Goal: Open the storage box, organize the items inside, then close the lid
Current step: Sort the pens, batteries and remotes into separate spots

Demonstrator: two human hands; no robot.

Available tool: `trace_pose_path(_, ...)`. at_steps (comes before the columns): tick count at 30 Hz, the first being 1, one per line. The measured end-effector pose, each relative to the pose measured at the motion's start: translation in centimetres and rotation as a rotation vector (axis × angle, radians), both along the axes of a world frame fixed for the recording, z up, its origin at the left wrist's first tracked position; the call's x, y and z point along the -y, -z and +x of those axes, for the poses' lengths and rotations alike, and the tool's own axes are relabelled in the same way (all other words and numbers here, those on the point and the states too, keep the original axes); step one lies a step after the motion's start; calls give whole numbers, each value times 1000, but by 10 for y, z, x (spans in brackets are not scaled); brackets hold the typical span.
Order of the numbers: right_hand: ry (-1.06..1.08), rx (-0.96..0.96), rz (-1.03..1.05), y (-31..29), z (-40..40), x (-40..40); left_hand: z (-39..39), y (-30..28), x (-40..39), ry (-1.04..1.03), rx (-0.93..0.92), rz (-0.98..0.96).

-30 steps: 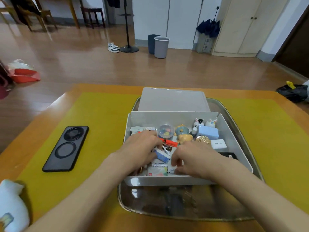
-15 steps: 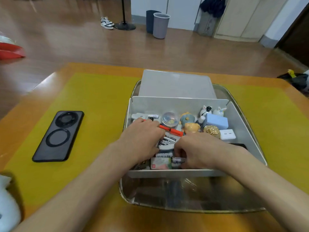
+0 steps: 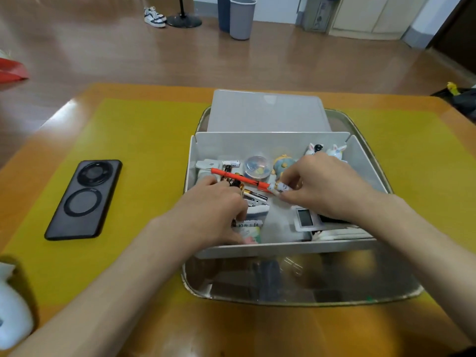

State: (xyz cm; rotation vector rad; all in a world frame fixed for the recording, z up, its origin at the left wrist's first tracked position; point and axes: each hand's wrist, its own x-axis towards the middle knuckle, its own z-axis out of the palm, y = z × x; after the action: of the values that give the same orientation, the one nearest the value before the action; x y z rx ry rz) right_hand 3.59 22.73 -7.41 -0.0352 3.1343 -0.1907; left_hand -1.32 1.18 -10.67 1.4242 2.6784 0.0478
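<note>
Home living room, wooden floor (image 3: 257, 60), sneakers (image 3: 154, 17) by a stand, waste bins (image 3: 241, 16), cupboard doors (image 3: 371, 14)

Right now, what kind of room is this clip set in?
Probably a home living or dining room: a wooden floor with sneakers left on it, wastebaskets beside cream cabinets, and a low wooden table.
</note>
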Motion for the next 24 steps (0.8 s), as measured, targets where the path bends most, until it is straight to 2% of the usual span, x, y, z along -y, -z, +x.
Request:
trace_pose_path(9, 22, 10, 77, 21, 1, 16, 16, 3, 1, 53, -38, -60)
trace_pose_path(16, -31, 23, 102, 23, 37, 25, 43, 4, 14, 84, -5, -53)
trace_pose_path(24, -11, 184, 46, 20, 61, 48, 79, 6, 34, 131, 40, -44)
